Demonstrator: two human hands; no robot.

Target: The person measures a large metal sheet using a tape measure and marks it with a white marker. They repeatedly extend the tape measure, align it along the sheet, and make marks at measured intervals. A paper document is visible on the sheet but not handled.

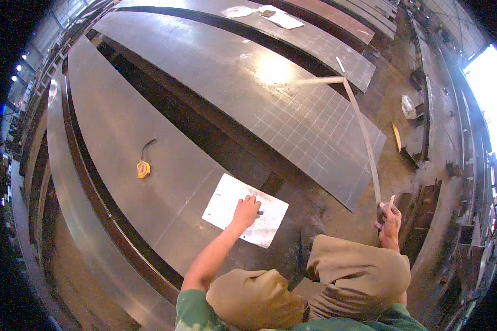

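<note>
My left hand (247, 212) rests on a white printed sheet of paper (218, 207), fingers curled, with a small dark thing showing beside them that I cannot make out. The sheet lies on a grey steel plate (171, 160) in front of me. At the right, my right hand (390, 222) is closed around the near end of a long metal square (361, 127). A short pale stick (392, 201), like chalk, pokes up from the same hand. The square's far arm reaches left over a second steel plate (204, 60) marked with a chalk grid (309, 118).
A yellow tape measure (143, 169) lies on the near plate, its tab end pulled out. Dark gaps separate the long plates. White papers (281, 18) lie on a farther plate. A clear plastic piece (408, 107) and a yellow strip (396, 137) lie on the floor at right.
</note>
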